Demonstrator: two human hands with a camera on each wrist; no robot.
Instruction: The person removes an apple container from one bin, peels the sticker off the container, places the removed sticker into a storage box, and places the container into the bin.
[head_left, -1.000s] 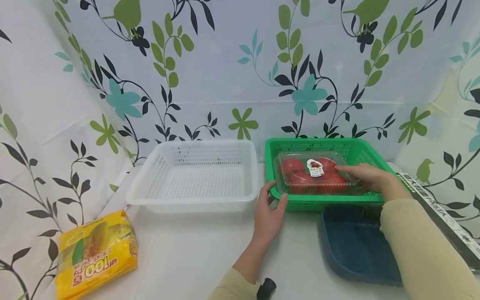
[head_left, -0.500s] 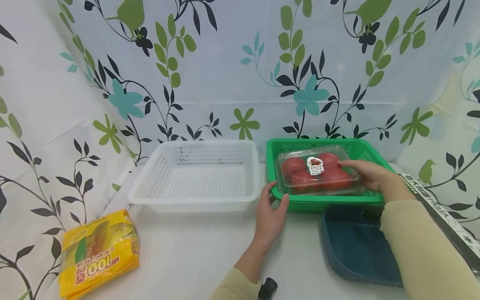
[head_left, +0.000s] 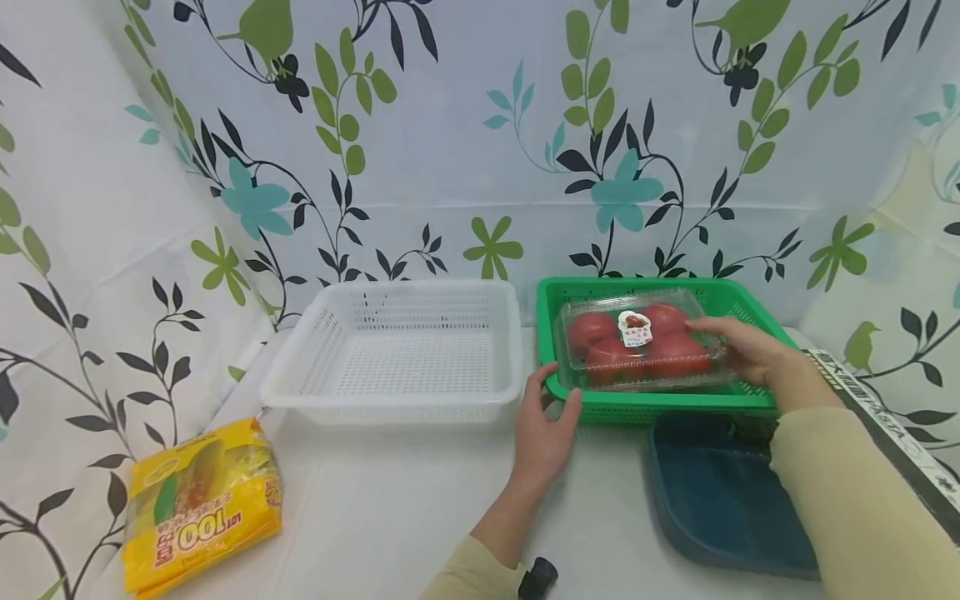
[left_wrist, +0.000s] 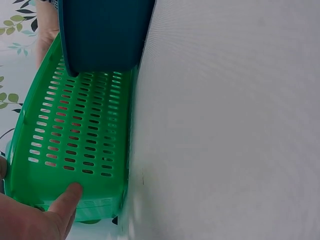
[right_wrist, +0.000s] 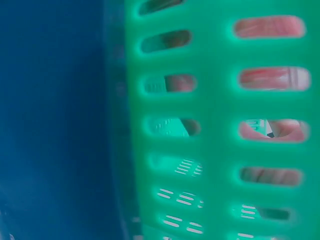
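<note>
The right hand (head_left: 750,354) has its fingers clamped on the right end of a clear rectangular plastic box of red tomatoes (head_left: 651,354), askew in a green slotted plastic basket (head_left: 637,406) near the back right corner of the white bench (head_left: 360,517). The left hand (head_left: 546,433) grips this basket's near-left corner, thumb and fingers apart around it. Nearer the front edge lies a dark-blue plastic tray (head_left: 723,500).

Landmark: green basket (head_left: 622,402). Near side of it: left sleeve (head_left: 474,573), pale cream-yellow, plain, ending at the wrist; a small black fitting with a rounded end (head_left: 537,577) sits at its cuff. Near side, toward its right end: right sleeve (head_left: 855,492), matching colour, plain, cuff edge slightly uneven. Left hand (head_left: 542,442) and right hand (head_left: 750,350): bare.
</note>
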